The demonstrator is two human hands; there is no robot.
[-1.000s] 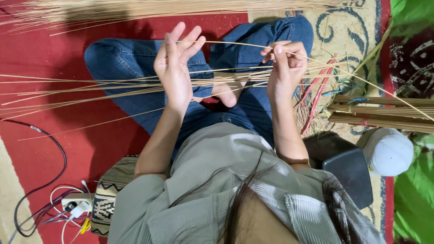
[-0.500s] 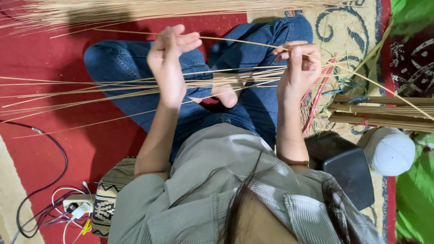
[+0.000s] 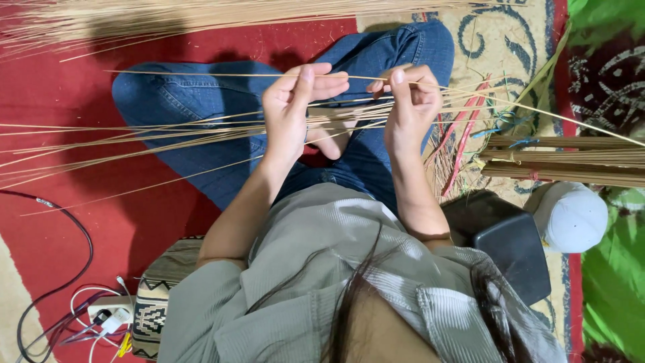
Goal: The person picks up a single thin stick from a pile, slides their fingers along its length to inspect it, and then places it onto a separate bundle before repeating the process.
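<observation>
I sit cross-legged in blue jeans point(image 3: 201, 101) on a red carpet. My left hand point(image 3: 295, 107) and my right hand point(image 3: 410, 101) are raised close together over my lap, each pinching the same thin straw-coloured stick point(image 3: 201, 73) that runs out to the left. Below the hands a loose bundle of long thin sticks point(image 3: 168, 134) lies across my knees, fanning out to the left and continuing to the right past my right hand.
More sticks point(image 3: 168, 20) lie piled along the top edge. Tied bundles of thicker strips point(image 3: 571, 158) rest at the right beside a white cap point(image 3: 571, 215) and a black box point(image 3: 504, 242). Cables and a power strip point(image 3: 101, 316) lie at lower left, next to a patterned cushion point(image 3: 154, 296).
My left hand has closed its spread fingers and moved right, toward my right hand, taking hold of the single stick. The camera view has shifted slightly.
</observation>
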